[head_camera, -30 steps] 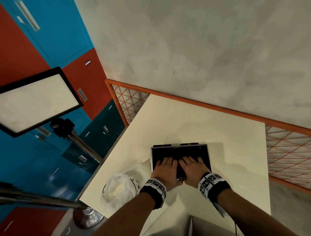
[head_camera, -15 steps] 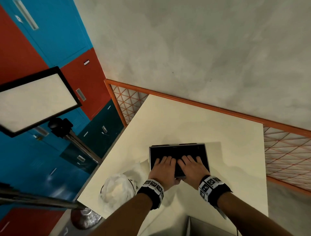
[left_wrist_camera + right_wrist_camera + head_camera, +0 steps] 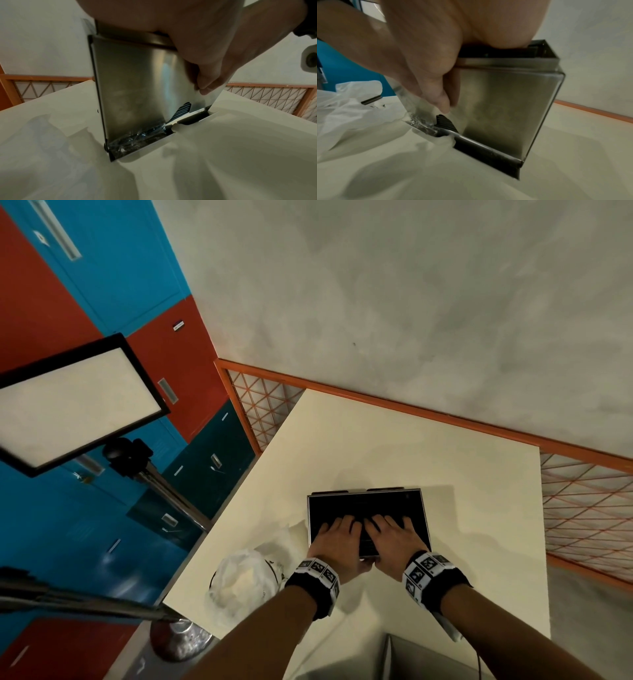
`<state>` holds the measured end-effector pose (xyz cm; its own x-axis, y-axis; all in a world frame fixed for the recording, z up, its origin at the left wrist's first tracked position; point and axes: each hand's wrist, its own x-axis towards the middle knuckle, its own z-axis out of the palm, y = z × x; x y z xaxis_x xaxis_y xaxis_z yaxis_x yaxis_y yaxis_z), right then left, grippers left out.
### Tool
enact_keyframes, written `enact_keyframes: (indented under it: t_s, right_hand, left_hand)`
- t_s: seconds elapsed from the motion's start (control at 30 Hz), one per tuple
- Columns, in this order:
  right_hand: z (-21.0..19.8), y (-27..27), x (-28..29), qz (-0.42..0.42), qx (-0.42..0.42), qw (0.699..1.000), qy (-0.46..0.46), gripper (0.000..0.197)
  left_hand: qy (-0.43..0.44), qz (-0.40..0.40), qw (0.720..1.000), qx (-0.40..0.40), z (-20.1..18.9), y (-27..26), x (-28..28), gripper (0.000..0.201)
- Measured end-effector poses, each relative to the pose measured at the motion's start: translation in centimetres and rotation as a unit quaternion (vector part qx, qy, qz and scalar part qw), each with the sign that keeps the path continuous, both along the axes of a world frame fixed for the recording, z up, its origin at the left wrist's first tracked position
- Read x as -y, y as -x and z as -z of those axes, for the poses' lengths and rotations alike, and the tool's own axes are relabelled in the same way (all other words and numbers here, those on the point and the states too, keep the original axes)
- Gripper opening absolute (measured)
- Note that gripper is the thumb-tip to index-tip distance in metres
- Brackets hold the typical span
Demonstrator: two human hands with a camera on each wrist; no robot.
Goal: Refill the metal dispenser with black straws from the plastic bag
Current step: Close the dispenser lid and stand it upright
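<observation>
The metal dispenser (image 3: 424, 510) stands upright on the cream table (image 3: 445, 474), its open top dark with black straws (image 3: 363, 503). My left hand (image 3: 337, 537) and right hand (image 3: 394, 537) lie side by side on that top, fingers straight and flat over the straws. Each thumb hangs down the steel front: the left thumb (image 3: 205, 75) on the dispenser (image 3: 133, 88), the right thumb (image 3: 436, 94) on the dispenser (image 3: 505, 101). A black ridged lever (image 3: 445, 121) sits at the base tray, beside crinkled clear film (image 3: 137, 136). The white plastic bag (image 3: 239, 580) lies crumpled left of the dispenser.
A light panel on a stand (image 3: 75, 405) leans in from the left, over blue and red lockers. An orange mesh railing (image 3: 582, 515) runs behind and right of the table. A grey metal surface (image 3: 428, 659) sits at the near edge, a round metal base (image 3: 181, 638) on the floor.
</observation>
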<state>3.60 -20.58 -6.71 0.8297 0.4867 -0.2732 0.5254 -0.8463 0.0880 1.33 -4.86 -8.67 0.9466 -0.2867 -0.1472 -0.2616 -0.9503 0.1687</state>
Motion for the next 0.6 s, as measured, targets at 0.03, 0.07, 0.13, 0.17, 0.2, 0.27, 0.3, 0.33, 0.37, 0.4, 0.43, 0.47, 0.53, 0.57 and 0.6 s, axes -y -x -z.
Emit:
enact_keyframes:
  t_s: [0.03, 0.07, 0.13, 0.17, 0.2, 0.27, 0.3, 0.33, 0.37, 0.4, 0.43, 0.47, 0.53, 0.57, 0.6]
  right_hand:
    - [-0.12, 0.03, 0.01, -0.003, 0.0, 1.0, -0.002, 0.078]
    - [-0.16, 0.08, 0.04, -0.007, 0.002, 1.0, -0.005, 0.078]
    - [-0.18, 0.24, 0.18, -0.014, 0.005, 1.0, -0.009, 0.075]
    - [-0.2, 0.33, 0.25, -0.014, 0.005, 1.0, -0.009, 0.073]
    - [-0.2, 0.39, 0.3, -0.013, 0.007, 1.0, -0.01, 0.071]
    - [-0.15, 0.45, 0.35, -0.008, 0.007, 1.0, -0.013, 0.068]
    - [-0.14, 0.46, 0.35, -0.005, 0.004, 1.0, -0.014, 0.067]
    - [-0.15, 0.44, 0.31, -0.003, 0.002, 1.0, -0.014, 0.065]
    - [-0.16, 0.4, 0.27, -0.001, 0.001, 1.0, -0.015, 0.064]
    - [-0.14, 0.34, 0.23, 0.002, -0.001, 1.0, -0.016, 0.063]
    - [-0.12, 0.27, 0.21, 0.004, -0.003, 1.0, -0.017, 0.062]
    - [-0.09, 0.2, 0.24, 0.006, -0.004, 1.0, -0.018, 0.062]
    - [0.01, 0.09, 0.29, 0.008, -0.008, 1.0, -0.015, 0.062]
    - [0.08, 0.03, 0.35, 0.008, -0.008, 1.0, -0.013, 0.062]
    - [0.21, -0.01, 0.44, 0.01, -0.007, 1.0, -0.011, 0.062]
  left_hand:
    - [-0.003, -0.004, 1.0, -0.007, 0.01, -0.08, 0.01, 0.084]
    - [-0.007, -0.007, 1.0, -0.013, -0.03, -0.17, 0.02, 0.085]
    - [-0.016, -0.014, 0.999, -0.028, -0.07, -0.27, 0.08, 0.085]
    - [-0.018, -0.017, 0.999, -0.035, -0.04, -0.28, 0.13, 0.086]
    - [-0.02, -0.019, 0.999, -0.038, -0.01, -0.24, 0.18, 0.086]
    - [-0.017, -0.02, 0.999, -0.037, -0.1, -0.11, 0.22, 0.087]
    - [-0.014, -0.019, 0.999, -0.032, -0.11, -0.02, 0.2, 0.086]
    - [-0.009, -0.018, 1.0, -0.023, -0.1, 0.06, 0.14, 0.085]
    - [-0.005, -0.014, 1.0, -0.013, -0.07, 0.15, 0.07, 0.082]
    - [-0.002, -0.009, 1.0, 0.0, -0.09, 0.24, 0.0, 0.079]
    - [0.0, -0.006, 1.0, 0.012, -0.13, 0.32, -0.05, 0.076]
    - [0.003, -0.004, 1.0, 0.024, -0.15, 0.37, -0.08, 0.074]
    - [0.011, -0.001, 0.999, 0.048, -0.25, 0.47, -0.21, 0.07]
    - [0.014, 0.004, 0.998, 0.061, -0.35, 0.51, -0.31, 0.068]
    - [0.018, 0.01, 0.997, 0.072, -0.45, 0.59, -0.39, 0.065]
